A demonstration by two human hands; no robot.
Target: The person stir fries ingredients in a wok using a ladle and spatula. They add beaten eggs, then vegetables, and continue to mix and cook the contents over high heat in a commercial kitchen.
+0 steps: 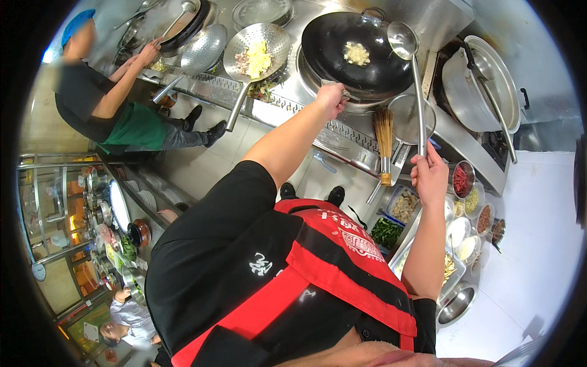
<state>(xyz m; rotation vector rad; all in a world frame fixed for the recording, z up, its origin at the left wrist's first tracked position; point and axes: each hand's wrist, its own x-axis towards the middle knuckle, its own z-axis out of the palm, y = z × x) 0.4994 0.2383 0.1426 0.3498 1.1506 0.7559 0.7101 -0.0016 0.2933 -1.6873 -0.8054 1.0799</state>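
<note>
My left hand is closed around a cloth at the near rim of a black wok, which sits on a round burner. Pale chopped pieces lie in the bottom of the wok. My right hand grips the long handle of a steel ladle, whose bowl is over the wok's right rim. Left of the wok, a perforated strainer holds yellow and pinkish food. A bamboo wok brush and a round mesh strainer rest between my hands at the stove's front.
A large metal pot with a ladle stands at the right. Bowls of ingredients and a tub of green vegetables are beside my right arm. A co-worker works at the stove on the left; another person is at the lower left.
</note>
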